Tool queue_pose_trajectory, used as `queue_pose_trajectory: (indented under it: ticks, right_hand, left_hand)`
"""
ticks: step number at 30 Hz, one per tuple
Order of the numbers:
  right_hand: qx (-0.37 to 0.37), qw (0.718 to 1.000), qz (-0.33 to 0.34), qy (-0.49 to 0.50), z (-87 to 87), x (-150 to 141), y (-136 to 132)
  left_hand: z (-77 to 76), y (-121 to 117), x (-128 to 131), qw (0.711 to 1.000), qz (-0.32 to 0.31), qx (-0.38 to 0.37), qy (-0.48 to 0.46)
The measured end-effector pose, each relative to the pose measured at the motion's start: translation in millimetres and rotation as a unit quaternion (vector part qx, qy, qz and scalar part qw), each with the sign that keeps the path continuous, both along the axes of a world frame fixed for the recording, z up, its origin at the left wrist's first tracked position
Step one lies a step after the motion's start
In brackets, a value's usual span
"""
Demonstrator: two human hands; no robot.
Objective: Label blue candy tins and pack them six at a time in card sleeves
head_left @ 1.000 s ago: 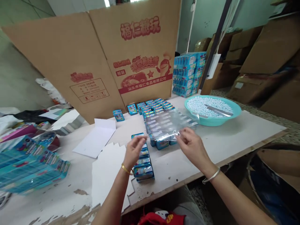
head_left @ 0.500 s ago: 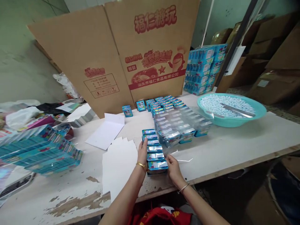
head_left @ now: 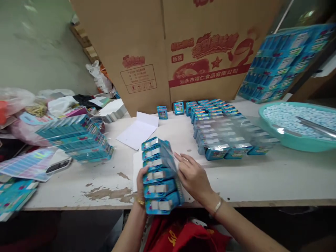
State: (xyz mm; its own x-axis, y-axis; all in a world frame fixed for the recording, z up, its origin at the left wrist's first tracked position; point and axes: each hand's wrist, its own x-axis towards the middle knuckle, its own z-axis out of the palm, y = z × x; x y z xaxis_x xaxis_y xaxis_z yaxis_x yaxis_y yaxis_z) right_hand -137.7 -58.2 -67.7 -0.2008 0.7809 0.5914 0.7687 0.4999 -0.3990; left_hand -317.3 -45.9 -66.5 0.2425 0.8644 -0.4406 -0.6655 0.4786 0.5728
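Note:
My left hand (head_left: pixel 141 183) grips the left side of a row of several small blue candy boxes (head_left: pixel 157 175). The row is tilted, so labelled box ends with pale strips face up. Along its right side runs clear plastic film (head_left: pixel 169 157). The fingers of my right hand (head_left: pixel 194 176) are closed at the film's edge; their tips are partly hidden. White card sheets (head_left: pixel 135 168) lie under and left of the row. Right of my right hand, more rows of blue boxes (head_left: pixel 217 152) sit under clear film.
A turquoise basin (head_left: pixel 296 141) of pale candies with a metal scoop (head_left: pixel 317 126) stands at right. Wrapped box stacks are at left (head_left: pixel 81 140) and back right (head_left: pixel 275 66). A large carton (head_left: pixel 147 42) stands behind. A phone (head_left: pixel 59 166) lies near a folded white card (head_left: pixel 139 131).
My hands have lifted and tipped the box row, turning it leftward. My right hand has moved from its near corner up to the film on its right side. The view has swung left.

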Motion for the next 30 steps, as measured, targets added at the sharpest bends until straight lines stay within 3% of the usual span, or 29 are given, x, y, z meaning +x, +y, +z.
queue_pose_trajectory:
  ticks: [3, 6, 10, 13, 16, 20, 23, 26, 30]
  right_hand:
    - [-0.012, 0.990, 0.010, -0.140, -6.9, -41.7, 34.4]
    - [-0.103, 0.963, 0.072, -0.238, -38.9, -79.4, 51.1]
    - [-0.204, 0.942, 0.148, -0.223, -83.0, -88.3, 43.3]
    - [-0.254, 0.939, 0.197, -0.119, -99.4, -71.4, 34.8]
    - [-0.284, 0.932, 0.222, -0.033, -105.2, -59.9, 32.9]
    - [-0.294, 0.922, 0.246, 0.053, -107.8, -59.0, 39.0]
    - [-0.321, 0.905, 0.245, 0.137, -105.2, -58.4, 45.8]
    - [-0.343, 0.887, 0.211, 0.225, -96.3, -56.4, 50.1]
    - [-0.336, 0.885, 0.231, 0.225, -80.4, -51.8, 50.5]
  left_hand:
    - [10.3, -32.7, -65.6, 0.996, 0.078, -0.022, 0.036]
    - [11.3, -71.3, -117.8, 0.981, 0.154, -0.076, 0.092]
    - [1.7, -111.8, -145.6, 0.960, 0.207, -0.133, 0.131]
    - [-6.6, -121.5, -139.5, 0.958, 0.192, -0.167, 0.133]
    - [-14.7, -113.5, -122.2, 0.967, 0.165, -0.142, 0.132]
    - [-25.5, -92.6, -96.3, 0.987, 0.057, -0.091, 0.123]
    - [-29.7, -81.3, -82.6, 0.991, -0.007, -0.060, 0.117]
    - [-27.0, -77.0, -74.6, 0.992, -0.022, -0.028, 0.122]
    - [-18.2, -75.9, -68.3, 0.990, -0.033, -0.014, 0.137]
